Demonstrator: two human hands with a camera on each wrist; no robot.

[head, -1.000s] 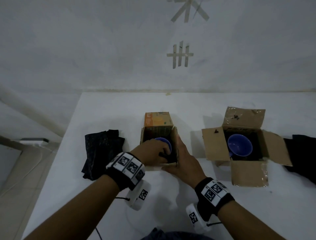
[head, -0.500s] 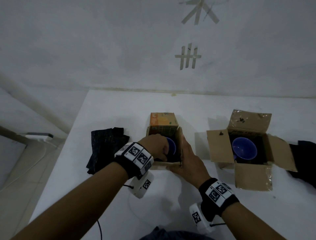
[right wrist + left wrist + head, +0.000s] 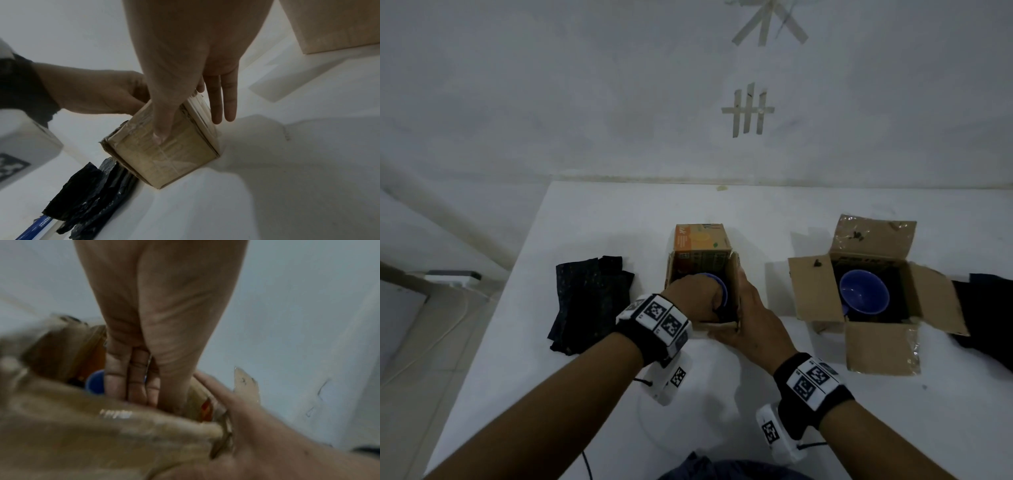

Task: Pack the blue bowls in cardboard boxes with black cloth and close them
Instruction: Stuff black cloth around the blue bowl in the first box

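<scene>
A blue bowl (image 3: 719, 291) is sitting inside the small box (image 3: 702, 274) at the middle of the table (image 3: 592, 212), its flaps not yet closed; no black cloth is showing over it. The left hand (image 3: 693, 301) is reaching down into the box beside the bowl, fingers (image 3: 131, 382) pressed together and pointing downward; whether they are pinching anything is hidden. The right hand (image 3: 753, 322) is bracing the box from outside, thumb flat on the near wall and straight fingers (image 3: 224, 100) lying along the right flap, holding it upright. A second bowl (image 3: 863, 296) is resting in the larger box (image 3: 873, 339) to the right, on what appears to be dark lining, all four flaps spread open. One folded cloth (image 3: 589, 301) is lying just left of the small box, another dark cloth (image 3: 986, 315) at the table's right edge. By these views, both bowls are boxed, while covering and closing are still waiting.
</scene>
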